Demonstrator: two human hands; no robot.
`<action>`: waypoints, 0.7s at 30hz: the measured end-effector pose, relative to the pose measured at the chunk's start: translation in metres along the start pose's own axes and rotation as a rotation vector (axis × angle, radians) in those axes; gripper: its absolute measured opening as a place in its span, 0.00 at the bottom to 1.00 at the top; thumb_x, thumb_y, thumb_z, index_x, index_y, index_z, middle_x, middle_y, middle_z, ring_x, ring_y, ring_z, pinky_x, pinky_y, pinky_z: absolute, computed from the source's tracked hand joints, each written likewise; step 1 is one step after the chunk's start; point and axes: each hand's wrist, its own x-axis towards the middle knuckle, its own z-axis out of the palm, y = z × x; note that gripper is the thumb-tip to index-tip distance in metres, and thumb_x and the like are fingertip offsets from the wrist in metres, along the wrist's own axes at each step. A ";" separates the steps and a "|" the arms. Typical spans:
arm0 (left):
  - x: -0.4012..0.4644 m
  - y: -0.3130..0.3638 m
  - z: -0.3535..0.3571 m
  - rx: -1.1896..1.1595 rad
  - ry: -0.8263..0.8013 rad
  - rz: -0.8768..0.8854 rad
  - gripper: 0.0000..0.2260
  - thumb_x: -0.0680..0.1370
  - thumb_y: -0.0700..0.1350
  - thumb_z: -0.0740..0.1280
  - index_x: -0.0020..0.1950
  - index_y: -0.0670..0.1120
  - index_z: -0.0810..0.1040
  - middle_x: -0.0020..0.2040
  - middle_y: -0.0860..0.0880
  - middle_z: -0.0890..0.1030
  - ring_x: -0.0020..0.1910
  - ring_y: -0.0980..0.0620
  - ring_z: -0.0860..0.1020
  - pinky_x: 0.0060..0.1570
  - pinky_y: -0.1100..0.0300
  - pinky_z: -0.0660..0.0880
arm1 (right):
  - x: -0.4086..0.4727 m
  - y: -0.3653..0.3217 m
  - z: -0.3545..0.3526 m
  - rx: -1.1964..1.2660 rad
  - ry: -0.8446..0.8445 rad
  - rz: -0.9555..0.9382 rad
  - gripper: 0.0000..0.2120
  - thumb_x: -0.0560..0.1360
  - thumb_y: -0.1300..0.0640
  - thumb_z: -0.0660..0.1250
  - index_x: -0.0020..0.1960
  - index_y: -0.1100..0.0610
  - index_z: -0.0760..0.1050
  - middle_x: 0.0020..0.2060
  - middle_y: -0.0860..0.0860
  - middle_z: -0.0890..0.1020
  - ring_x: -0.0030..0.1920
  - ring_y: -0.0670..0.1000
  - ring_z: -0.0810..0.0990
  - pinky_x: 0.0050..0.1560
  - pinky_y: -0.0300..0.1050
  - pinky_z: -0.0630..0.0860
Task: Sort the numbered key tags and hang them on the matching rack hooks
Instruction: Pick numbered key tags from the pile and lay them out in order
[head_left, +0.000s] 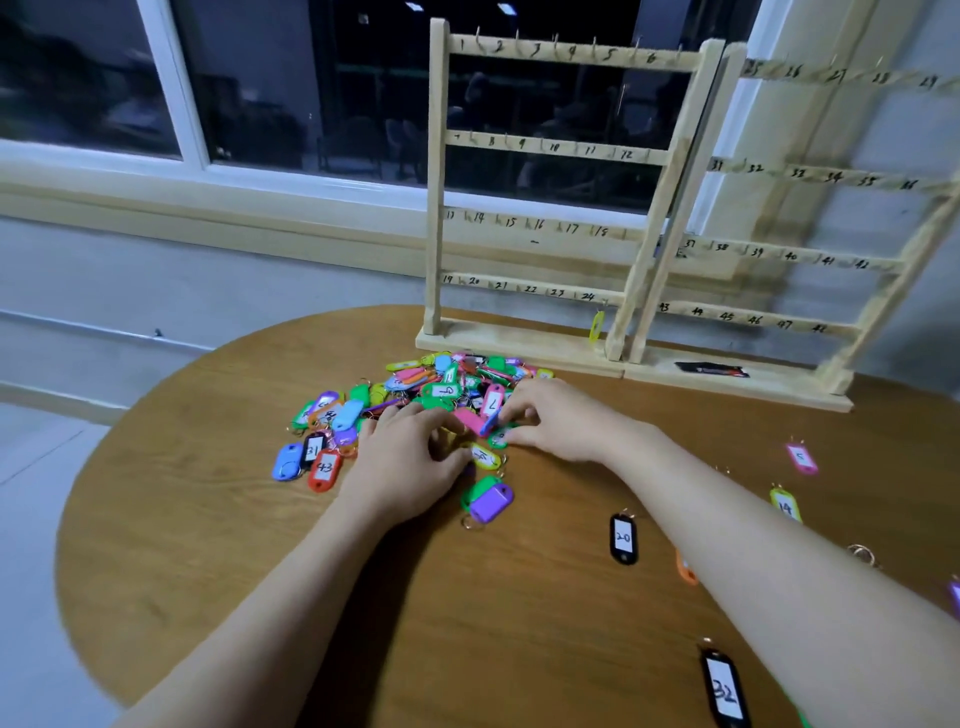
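Nearest edge of the round wooden counter (519, 623): a black tag marked 32 (723, 687) lies flat, apart from the rest. A little further in, a black tag marked 20 (623, 539), a yellow tag marked 14 (785, 505) and a pink tag (801, 459) lie singly to the right, well apart from one another. An orange tag (685, 567) shows partly from under the right forearm. These look pulled out of the heap, but none is hung.

Mid-counter: both hands are in the near edge of the pile of key tags (415, 400). Left hand (410, 457), fingers curled down onto the tags beside a yellow tag (484, 457); whether it pinches one I cannot tell. Right hand (556, 421), fingertips drawn together over a small green tag (498, 438), close to a blue one; it appears to be picking, but the grip itself is hidden by the fingers. A purple tag (491, 503) lies just in front of the left hand. At the pile's left edge, tags 31 (313, 451) and 43 (324, 469) lie face up.

Far side: two wooden racks stand by the window. The left rack (545, 57) carries hooks numbered 1 to 24, the right rack (810, 254) 25 to 48. Only one yellow tag (597, 326) hangs, low at the end of the left rack's bottom rail near 24. Every other hook I can see is bare.

Judgement: barely begun. Nearly the whole pile is left to sort and hang.
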 end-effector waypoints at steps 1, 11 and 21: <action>0.000 -0.001 0.001 -0.019 0.019 -0.004 0.13 0.77 0.57 0.69 0.60 0.57 0.77 0.54 0.55 0.76 0.61 0.50 0.70 0.64 0.49 0.63 | 0.000 0.001 0.000 -0.008 -0.007 -0.002 0.11 0.79 0.50 0.71 0.60 0.50 0.82 0.51 0.43 0.73 0.53 0.47 0.73 0.54 0.44 0.69; -0.003 -0.005 0.008 0.040 0.029 0.152 0.12 0.77 0.62 0.67 0.60 0.65 0.80 0.49 0.56 0.72 0.55 0.51 0.67 0.59 0.52 0.61 | -0.006 0.002 -0.006 -0.119 -0.030 -0.050 0.08 0.77 0.49 0.72 0.54 0.50 0.82 0.47 0.44 0.76 0.50 0.49 0.76 0.53 0.49 0.76; 0.000 -0.006 0.005 -0.021 0.005 0.116 0.10 0.75 0.62 0.71 0.49 0.58 0.79 0.51 0.58 0.73 0.55 0.54 0.66 0.57 0.54 0.58 | -0.010 -0.010 -0.005 -0.431 0.008 -0.151 0.09 0.82 0.57 0.59 0.49 0.57 0.77 0.45 0.51 0.80 0.45 0.54 0.79 0.45 0.52 0.76</action>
